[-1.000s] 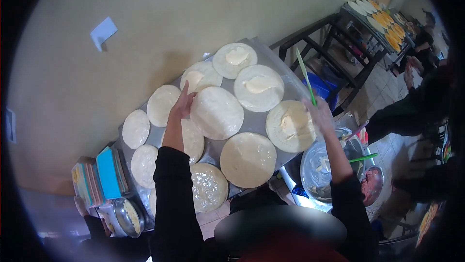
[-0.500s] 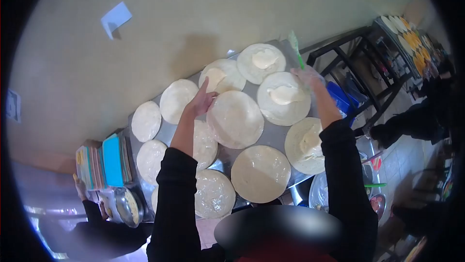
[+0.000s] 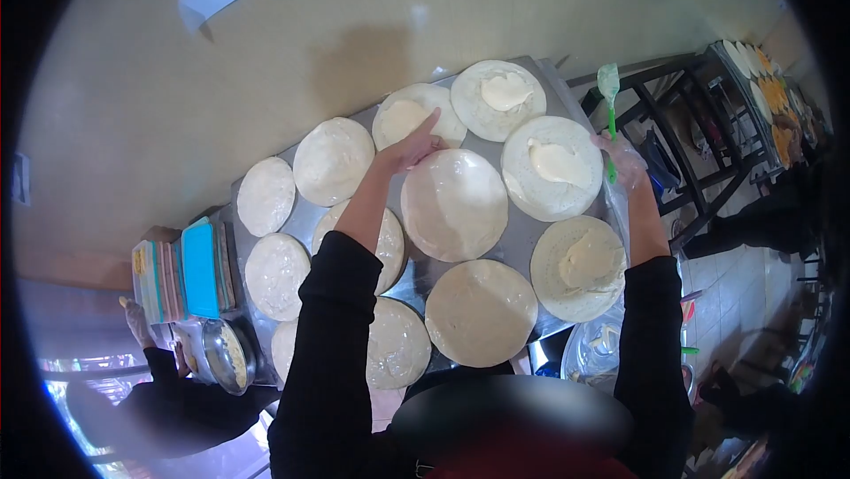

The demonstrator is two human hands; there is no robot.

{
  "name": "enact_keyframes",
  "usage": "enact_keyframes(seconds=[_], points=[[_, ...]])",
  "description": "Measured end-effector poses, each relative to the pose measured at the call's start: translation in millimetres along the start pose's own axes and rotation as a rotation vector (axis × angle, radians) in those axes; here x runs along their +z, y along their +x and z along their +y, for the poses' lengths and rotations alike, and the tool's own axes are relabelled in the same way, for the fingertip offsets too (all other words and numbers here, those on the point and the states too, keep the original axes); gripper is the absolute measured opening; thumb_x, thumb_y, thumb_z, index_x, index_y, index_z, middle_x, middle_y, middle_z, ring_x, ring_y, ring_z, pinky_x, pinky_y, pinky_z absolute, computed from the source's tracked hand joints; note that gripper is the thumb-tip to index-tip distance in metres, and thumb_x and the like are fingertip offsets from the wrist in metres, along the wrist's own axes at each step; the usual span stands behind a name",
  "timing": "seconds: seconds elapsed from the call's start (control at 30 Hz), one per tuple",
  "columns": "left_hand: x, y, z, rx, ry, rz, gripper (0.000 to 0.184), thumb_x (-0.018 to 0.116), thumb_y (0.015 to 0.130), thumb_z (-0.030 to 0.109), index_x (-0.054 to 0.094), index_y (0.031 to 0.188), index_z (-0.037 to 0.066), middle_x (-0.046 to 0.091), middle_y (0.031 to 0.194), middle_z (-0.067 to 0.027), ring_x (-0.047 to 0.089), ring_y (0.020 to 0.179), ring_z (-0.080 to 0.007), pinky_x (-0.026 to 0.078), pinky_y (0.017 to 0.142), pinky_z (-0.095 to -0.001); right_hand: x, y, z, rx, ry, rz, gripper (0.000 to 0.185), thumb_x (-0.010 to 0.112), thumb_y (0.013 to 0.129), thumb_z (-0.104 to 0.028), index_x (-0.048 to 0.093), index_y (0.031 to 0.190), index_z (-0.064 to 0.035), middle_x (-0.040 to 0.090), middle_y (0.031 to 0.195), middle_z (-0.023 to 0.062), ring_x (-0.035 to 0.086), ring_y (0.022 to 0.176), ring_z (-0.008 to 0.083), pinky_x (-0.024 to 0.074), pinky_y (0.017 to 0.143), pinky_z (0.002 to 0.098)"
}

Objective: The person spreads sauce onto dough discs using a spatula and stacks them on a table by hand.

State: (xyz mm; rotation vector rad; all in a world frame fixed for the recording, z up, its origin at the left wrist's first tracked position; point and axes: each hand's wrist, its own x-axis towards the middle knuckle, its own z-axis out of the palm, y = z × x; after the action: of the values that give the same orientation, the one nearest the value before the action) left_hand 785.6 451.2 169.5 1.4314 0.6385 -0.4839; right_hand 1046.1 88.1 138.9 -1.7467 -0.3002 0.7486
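Note:
My right hand (image 3: 627, 161), in what looks like a clear glove, grips the green handle of a spatula (image 3: 608, 82), its pale, smeared blade pointing up beside the table's right edge. My left hand (image 3: 414, 150) is open, index finger stretched over the back dough round (image 3: 393, 124), which has a creamy patch. Just below that hand lies a central dough round (image 3: 454, 205); whether the fingers touch it I cannot tell. Dollops of cream sit on the far round (image 3: 476, 112), the right round (image 3: 531, 191) and the lower right round (image 3: 558, 289).
Several more dough rounds (image 3: 333, 160) cover the metal table (image 3: 553, 89). Stacked trays (image 3: 202, 268) and a metal bowl (image 3: 227, 357) stand at the left, near another person's hand (image 3: 137, 324). Dark metal frames (image 3: 699, 173) stand to the right. A wall runs behind the table.
My right hand has moved right and down with the spatula, now held more upright. My left hand has gone up and right over the back dough round. The whole view has shifted slightly.

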Motion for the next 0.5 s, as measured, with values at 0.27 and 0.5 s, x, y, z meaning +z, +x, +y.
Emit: enact_keyframes(seconds=[0.27,0.5], points=[[16.3,-5.5,13.6,-0.013,0.852,0.323,0.103,0.024,0.084,0.086,0.074,0.099,-0.002,0.069,0.107,-0.0223,0.063,0.106,-0.0336,0.043,0.097,-0.0394,-1.1,-0.2,2.8,0.074,-0.169,0.121,0.027,0.074,0.083,-0.028,0.057,0.091,-0.0085,0.055,0.088,-0.0003,0.051,0.085,0.0130,0.0422,0.080,0.0304],[12.2,-22.8,0.5,0.051,0.820,0.393,0.097,0.025,0.087,0.082,0.072,0.098,-0.003,0.069,0.106,-0.0222,0.064,0.104,-0.0350,0.044,0.095,-0.0397,11.6,-15.1,-3.2,0.017,-0.103,0.217,0.025,0.072,0.086,-0.024,0.055,0.085,-0.0056,0.061,0.086,0.0037,0.059,0.081,0.0157,0.0477,0.076,0.0287]])
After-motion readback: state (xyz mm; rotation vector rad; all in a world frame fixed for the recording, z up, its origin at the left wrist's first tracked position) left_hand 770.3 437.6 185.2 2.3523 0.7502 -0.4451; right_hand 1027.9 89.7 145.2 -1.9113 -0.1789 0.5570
